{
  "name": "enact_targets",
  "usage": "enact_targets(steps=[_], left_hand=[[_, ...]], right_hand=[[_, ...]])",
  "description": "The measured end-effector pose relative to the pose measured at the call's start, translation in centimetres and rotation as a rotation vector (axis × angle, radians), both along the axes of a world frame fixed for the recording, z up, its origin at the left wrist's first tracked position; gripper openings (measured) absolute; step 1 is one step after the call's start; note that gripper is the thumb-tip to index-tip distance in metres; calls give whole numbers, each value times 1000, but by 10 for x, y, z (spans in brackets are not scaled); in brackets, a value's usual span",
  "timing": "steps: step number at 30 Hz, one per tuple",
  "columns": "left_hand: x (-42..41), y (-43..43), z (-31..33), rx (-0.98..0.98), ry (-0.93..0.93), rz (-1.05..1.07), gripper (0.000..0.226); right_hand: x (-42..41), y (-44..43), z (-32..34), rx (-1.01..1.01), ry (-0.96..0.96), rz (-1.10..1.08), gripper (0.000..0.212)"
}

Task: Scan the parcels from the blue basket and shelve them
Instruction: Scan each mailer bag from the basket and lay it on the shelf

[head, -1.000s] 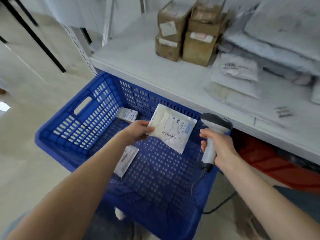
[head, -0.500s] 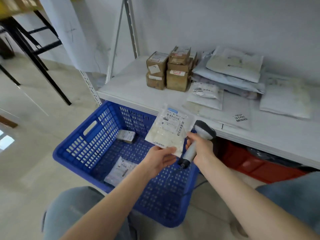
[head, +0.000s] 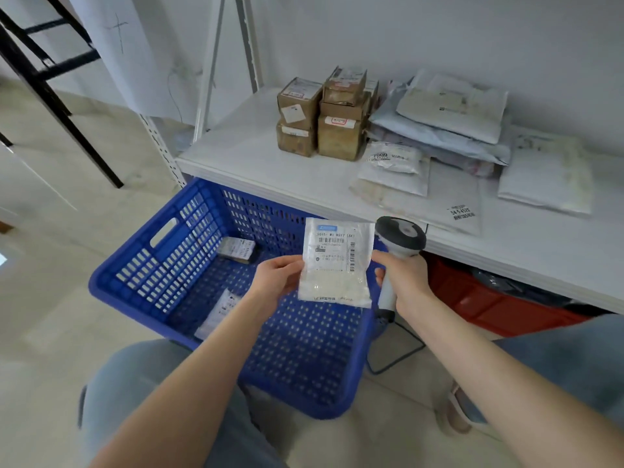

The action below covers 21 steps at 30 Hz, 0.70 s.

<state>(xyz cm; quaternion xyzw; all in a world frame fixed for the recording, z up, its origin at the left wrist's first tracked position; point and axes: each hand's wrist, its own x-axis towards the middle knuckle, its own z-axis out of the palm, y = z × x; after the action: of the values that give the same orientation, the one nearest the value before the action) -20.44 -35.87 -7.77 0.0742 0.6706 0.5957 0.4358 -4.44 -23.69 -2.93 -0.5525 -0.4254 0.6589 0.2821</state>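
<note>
We are holding a flat white plastic parcel [head: 337,265] upright above the far right part of the blue perforated plastic basket [head: 135,265], its printed barcode label facing us. Our left hand [head: 275,278] is pinching the parcel's lower left edge between thumb and fingers. Our right hand [head: 403,278], over the basket's right rim, is clenching the handle of a grey and black handheld barcode scanner [head: 400,236]. The scanner's head is sitting just beside the parcel's top right corner. We cannot tell whether that hand's fingertips are touching the parcel. A dark cable [head: 398,358] is trailing over the floor just right of the basket.

Inside the basket, a small dark packet with a white label [head: 238,248] is lying against the far wall. A flat white pouch [head: 219,310] is lying on the bottom near the left wall, partly hidden by our left forearm.

Beyond the basket's far rim, a white metal shelf [head: 253,157] is carrying stacked brown cardboard boxes [head: 324,119] and a pile of white and grey mailer bags [head: 449,116]. Right of the basket, under that shelf, a red plastic crate [head: 489,305] is sitting.
</note>
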Motion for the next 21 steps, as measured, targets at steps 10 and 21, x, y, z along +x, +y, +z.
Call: enact_targets(steps=[10,21], left_hand=[[22,21,-7,73,-76,-83,18],[27,18,-1,161,-120,-91,17]], right_hand=[[10,-12,-10,-46,4,-34,10],[29,-16,-4,-129,84,6,14]])
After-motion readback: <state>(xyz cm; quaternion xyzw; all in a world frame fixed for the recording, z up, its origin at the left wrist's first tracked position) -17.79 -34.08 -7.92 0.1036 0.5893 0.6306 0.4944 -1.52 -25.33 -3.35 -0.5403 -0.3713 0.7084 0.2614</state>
